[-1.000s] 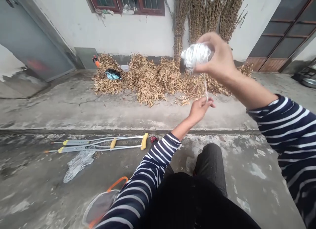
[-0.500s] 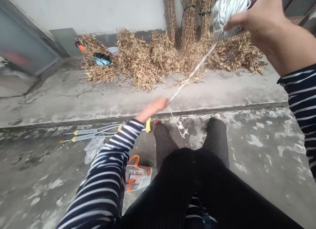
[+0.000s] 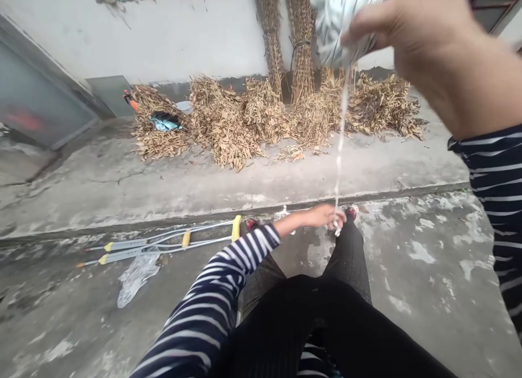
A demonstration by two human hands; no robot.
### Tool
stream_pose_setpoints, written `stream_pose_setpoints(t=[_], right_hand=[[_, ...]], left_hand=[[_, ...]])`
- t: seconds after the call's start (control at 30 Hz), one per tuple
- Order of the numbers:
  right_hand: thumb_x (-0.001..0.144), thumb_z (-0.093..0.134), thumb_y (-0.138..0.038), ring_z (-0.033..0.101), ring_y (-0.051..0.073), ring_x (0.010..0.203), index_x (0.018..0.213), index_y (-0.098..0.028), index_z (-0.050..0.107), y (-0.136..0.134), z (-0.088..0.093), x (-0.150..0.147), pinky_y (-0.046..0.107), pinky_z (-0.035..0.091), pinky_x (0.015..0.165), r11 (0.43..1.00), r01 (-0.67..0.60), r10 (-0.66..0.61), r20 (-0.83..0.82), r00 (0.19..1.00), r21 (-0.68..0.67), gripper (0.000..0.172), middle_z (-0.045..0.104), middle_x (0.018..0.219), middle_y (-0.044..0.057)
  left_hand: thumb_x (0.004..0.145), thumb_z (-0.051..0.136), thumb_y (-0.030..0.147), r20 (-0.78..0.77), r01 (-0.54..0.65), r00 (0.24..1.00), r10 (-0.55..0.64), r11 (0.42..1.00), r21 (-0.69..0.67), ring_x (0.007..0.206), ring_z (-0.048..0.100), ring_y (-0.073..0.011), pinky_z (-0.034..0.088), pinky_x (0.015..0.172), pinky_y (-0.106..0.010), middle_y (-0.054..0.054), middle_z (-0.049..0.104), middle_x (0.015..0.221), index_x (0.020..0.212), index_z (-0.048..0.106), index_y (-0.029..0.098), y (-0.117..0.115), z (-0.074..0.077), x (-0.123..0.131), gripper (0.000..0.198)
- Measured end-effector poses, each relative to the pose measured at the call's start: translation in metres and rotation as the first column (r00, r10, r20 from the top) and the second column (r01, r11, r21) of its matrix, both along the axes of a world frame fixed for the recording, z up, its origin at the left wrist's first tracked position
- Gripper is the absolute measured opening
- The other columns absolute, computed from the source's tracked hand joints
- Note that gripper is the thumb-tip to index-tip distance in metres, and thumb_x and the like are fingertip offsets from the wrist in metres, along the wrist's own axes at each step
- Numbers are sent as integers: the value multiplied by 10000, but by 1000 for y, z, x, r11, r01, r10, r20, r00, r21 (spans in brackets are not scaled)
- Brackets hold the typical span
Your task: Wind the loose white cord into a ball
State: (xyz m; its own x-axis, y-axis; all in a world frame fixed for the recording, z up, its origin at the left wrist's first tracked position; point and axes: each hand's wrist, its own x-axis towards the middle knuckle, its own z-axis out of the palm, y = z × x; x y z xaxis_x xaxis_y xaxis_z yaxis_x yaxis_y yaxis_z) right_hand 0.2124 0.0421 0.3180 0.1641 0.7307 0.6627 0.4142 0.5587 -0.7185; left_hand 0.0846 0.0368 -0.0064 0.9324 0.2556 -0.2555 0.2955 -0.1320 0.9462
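High at the right, my right hand [image 3: 411, 35] grips a thick bundle of white rope [image 3: 346, 19], partly cut off by the top edge. A single white strand [image 3: 340, 144] hangs from the bundle, nearly straight down. Its lower part is in my left hand [image 3: 326, 216], whose fingers are closed round it, low in front of my right leg. A small bit of the rope shows under those fingers. More white cord [image 3: 284, 212] lies on the ground by the step, partly hidden behind my left wrist.
Dry plant stalks [image 3: 232, 128] are heaped on the raised concrete ledge [image 3: 196, 190], with tied bundles [image 3: 302, 57] upright against the wall. Crutches [image 3: 163, 245] and a clear plastic bag [image 3: 138, 274] lie on the ground at the left. A blue and black item [image 3: 165, 122] rests on the stalks.
My left hand has moved right and down along with the strand, which now hangs nearly vertical. My right hand and the bundle are a little further left and nearer. The view has shifted.
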Motion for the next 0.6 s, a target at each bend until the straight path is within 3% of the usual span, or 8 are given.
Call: stream_pose_setpoints(t=[0.13,0.2,0.27,0.33,0.4,0.47,0.5,0.6], right_hand=[[553,697,170,616,94,851,1009,-81,597,6,-30,4,172,468,516,992,-71,70,-13,997,-102,530,661,1019,50],[567,708,157,613,109,876,1027,-99,600,14,-41,7,204,497,569,986,-75,70,-39,997,-148,538,660,1064,58],[569,740,135,602,125,896,1037,-118,612,19,-50,4,245,523,640,974,-101,95,-43,995,-202,547,652,1079,60],[576,761,114,594,154,952,1056,-136,618,21,-59,-4,304,558,732,949,-125,115,-53,992,-289,560,641,1129,71],[562,782,91,585,189,1026,1070,-152,620,21,-68,-13,355,576,815,915,-137,126,-55,991,-378,586,625,1183,78],[551,794,52,578,214,1071,1074,-174,617,20,-78,-20,379,577,853,895,-132,132,-30,991,-426,597,613,1198,68],[553,796,23,575,222,1082,1074,-187,614,20,-82,-22,387,575,858,894,-126,139,-2,990,-431,590,607,1199,61],[567,779,-67,571,232,1073,1073,-205,603,23,-93,-24,404,559,851,908,-105,153,87,984,-406,553,594,1172,49]], left_hand=[[978,593,399,-1,37,999,-37,999,-8,1021,735,-209,567,908,-329,-126,784,1114,1138,749,147,9,-12,-93,338],[939,647,356,-120,-110,985,122,989,99,1016,738,-210,556,926,-310,-94,797,1057,1143,751,169,31,-13,-132,296],[885,684,254,-205,-342,886,417,884,320,1038,735,-228,557,950,-326,-82,793,1080,1196,739,184,53,-10,-151,324],[874,667,198,-98,-555,739,666,686,471,1132,711,-258,566,980,-363,-113,759,1220,1296,698,175,68,2,-147,424],[897,637,204,148,-735,640,754,545,405,1244,661,-277,599,952,-374,-147,683,1379,1371,645,162,75,22,-125,476],[887,655,218,402,-830,550,732,530,171,1291,627,-277,640,837,-342,-143,624,1461,1374,628,185,75,48,-92,489],[882,673,228,495,-826,503,708,563,33,1293,624,-270,647,807,-330,-135,605,1484,1376,618,199,73,60,-75,498],[841,749,236,582,-734,391,713,623,-270,1171,684,-245,642,787,-316,-135,702,1313,1179,674,158,66,86,-27,355]])
